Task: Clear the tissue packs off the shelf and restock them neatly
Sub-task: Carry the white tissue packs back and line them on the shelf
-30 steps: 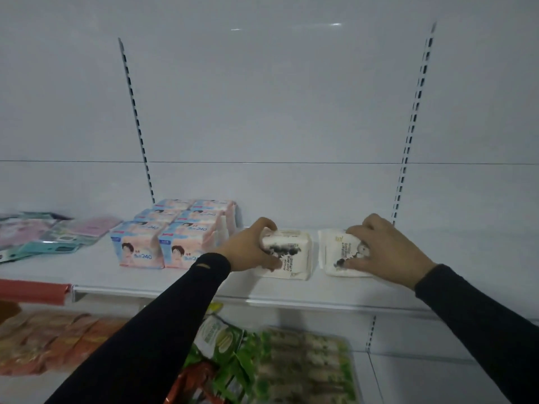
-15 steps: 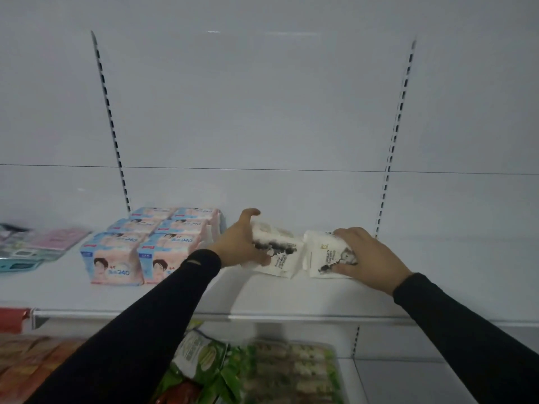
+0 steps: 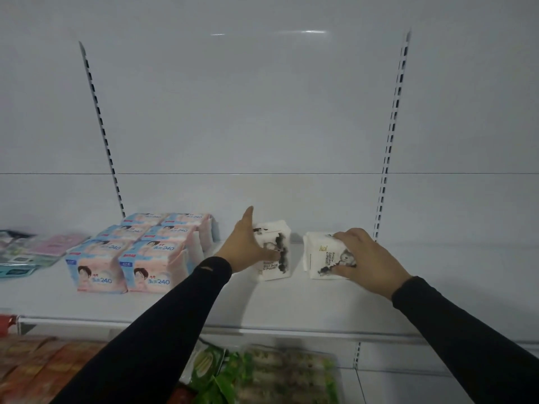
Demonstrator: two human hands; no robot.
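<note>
On the white metal shelf [image 3: 291, 304], the left hand [image 3: 243, 249] is gripping a white ink-printed tissue pack [image 3: 275, 249]; the right hand [image 3: 369, 262] is clutching the white "kol" tissue pack [image 3: 319, 255], right of pink-and-blue "240" packs [image 3: 140, 252].

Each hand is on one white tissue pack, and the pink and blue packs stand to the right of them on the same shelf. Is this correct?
Not quite: the pink and blue packs stand to the left, not the right, as the head view shows. The rest holds: the left hand and right hand are each on one white tissue pack, on the same shelf.
</note>
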